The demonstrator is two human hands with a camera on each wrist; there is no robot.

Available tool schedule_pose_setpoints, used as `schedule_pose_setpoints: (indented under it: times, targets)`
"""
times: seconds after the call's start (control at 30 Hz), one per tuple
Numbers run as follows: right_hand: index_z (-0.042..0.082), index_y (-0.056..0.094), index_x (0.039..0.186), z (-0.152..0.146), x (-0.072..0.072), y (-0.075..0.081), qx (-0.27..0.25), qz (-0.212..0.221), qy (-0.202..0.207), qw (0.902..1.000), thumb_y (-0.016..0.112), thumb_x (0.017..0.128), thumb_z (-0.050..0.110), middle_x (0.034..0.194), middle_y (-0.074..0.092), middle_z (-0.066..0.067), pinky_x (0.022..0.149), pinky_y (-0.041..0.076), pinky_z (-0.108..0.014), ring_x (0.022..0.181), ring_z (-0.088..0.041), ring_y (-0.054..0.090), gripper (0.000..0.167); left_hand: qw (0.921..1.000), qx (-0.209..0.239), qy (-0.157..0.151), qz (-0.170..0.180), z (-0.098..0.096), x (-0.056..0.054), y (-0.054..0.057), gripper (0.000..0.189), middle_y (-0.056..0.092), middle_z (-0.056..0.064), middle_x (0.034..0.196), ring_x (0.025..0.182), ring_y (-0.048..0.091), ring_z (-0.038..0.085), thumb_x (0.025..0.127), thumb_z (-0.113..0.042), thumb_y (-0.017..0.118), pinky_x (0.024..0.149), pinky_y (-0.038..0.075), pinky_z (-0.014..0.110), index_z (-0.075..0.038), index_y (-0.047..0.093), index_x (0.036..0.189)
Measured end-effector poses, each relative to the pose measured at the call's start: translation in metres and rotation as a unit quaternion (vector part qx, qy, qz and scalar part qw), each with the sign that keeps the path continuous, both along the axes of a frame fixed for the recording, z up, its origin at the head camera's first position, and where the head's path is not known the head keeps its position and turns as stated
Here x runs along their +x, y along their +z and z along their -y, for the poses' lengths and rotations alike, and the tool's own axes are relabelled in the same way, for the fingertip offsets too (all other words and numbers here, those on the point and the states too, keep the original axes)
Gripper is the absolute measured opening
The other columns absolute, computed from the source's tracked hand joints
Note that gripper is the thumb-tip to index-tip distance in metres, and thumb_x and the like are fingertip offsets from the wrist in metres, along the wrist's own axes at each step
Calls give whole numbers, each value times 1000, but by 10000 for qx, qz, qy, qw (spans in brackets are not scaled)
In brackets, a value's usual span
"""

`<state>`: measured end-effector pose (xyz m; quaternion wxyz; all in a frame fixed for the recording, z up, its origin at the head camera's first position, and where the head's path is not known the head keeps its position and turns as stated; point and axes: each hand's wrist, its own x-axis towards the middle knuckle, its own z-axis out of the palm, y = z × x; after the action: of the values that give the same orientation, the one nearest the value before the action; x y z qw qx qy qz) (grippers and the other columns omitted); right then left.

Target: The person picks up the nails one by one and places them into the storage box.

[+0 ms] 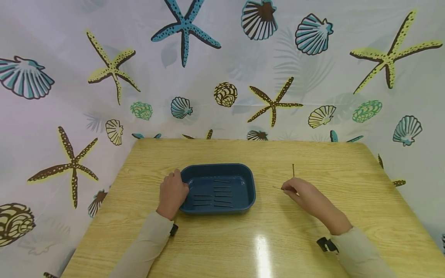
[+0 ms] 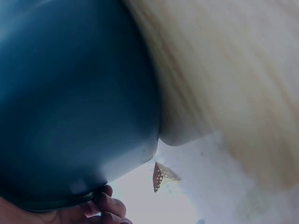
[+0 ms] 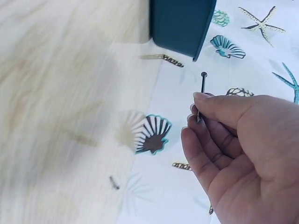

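My left hand [image 1: 172, 193] grips the left rim of a dark blue tray [image 1: 218, 211]; in the left wrist view, its fingers [image 2: 112, 205] curl at the tray's edge. Inside the tray lie several thin nails [image 1: 222, 191], roughly in two columns. To the right of the tray, my right hand [image 1: 306, 195] pinches a single nail [image 3: 203, 86] between thumb and fingertips, its round head sticking out toward the tray. Another nail [image 1: 293, 170] is on the table just beyond the right hand.
The wood-grain table [image 1: 313, 154] carries the tray near its middle. Behind it and at both sides hangs a white cloth [image 1: 208, 77] printed with starfish and shells. Black wrist straps [image 1: 326, 245] sit at the sleeve cuffs.
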<state>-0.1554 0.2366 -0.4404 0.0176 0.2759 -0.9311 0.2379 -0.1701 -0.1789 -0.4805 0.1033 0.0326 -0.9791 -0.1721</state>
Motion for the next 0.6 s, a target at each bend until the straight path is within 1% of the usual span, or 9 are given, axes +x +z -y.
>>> schedule_pose_setpoints:
  times: [0.17,0.37,0.5,0.6]
  targets:
    - [9,65,97,16,-5,7,-122,-132,115,9998,64,86,6,87,59,5,68,49,-30,78,-9,57,12,10000,9,-13,26,0,1,0,26,54,17,86,76,52,34,85,-9,50,69,43,49,2,53,108]
    - [11,64,96,37,-9,17,-314,-264,262,9988,64,86,7,88,60,4,69,49,-30,79,-9,57,11,10000,-2,-21,-39,0,1,0,25,54,16,85,74,51,34,85,-8,49,67,43,49,2,53,106]
    - [11,65,96,53,-12,21,-418,-330,412,9977,65,85,6,89,61,4,69,49,-30,80,-9,58,12,9999,-17,-26,-104,0,1,-1,26,54,17,84,73,52,34,84,-8,49,66,43,49,3,53,107]
    - [10,65,97,65,-15,22,-457,-340,565,9968,65,85,3,90,62,2,69,49,-30,80,-9,57,14,9999,-21,-26,-102,1,0,-1,26,54,17,85,74,52,35,84,-8,49,67,43,50,3,53,107]
